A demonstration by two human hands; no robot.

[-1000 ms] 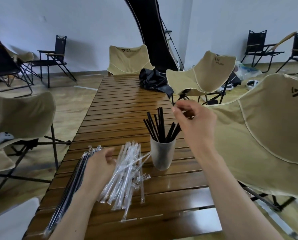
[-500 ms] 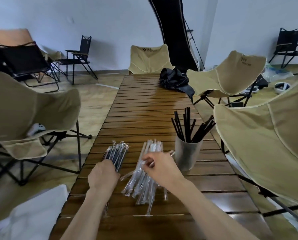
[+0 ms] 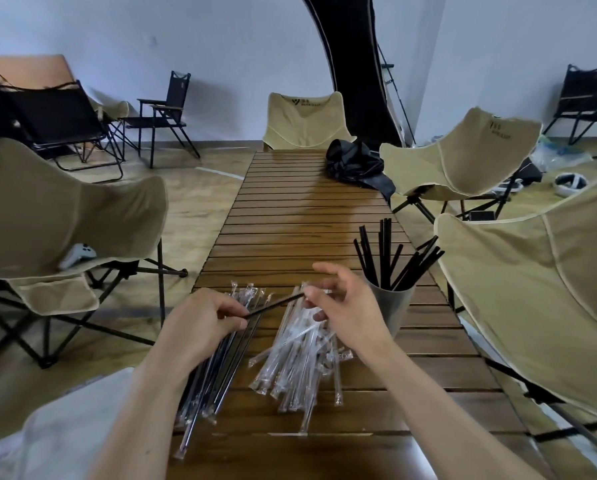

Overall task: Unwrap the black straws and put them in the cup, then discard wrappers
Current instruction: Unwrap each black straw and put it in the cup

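Room: pale walls, folding camp chairs in tan canvas around a long slatted brown wooden worktop (image 3: pixel 300 216), with a crumpled black cloth bag (image 3: pixel 357 164) at its far end.
Left hand (image 3: pixel 200 323): fingers curled, pinching the near end of one thin black straw in its clear wrapper (image 3: pixel 274 306), above the bundle of wrapped black straws (image 3: pixel 217 368) lying on the worktop.
Right hand (image 3: pixel 345 310): thumb and forefinger pinching the far tip of that same straw; the other fingers are spread and relaxed.
Task thing: the straw spans between both hands, tilted up toward the right, just above the worktop.
Cup: a tall grey translucent plastic cup (image 3: pixel 392 311) just beside the right hand, already holding a fan of bare black straws (image 3: pixel 390 258).
Wrappers: a loose heap of empty clear plastic wrappers (image 3: pixel 300 358) lies between the bundle and the cup, not yet discarded.
Step in hand: probably opening the wrapper at its tip.
Doing it well: hold the body firmly with the left, tear or peel only the film at the right, then slide the straw out straight to avoid bending it.
Watch: the cup looks light and top-heavy; drop the straw in gently so it does not tip.
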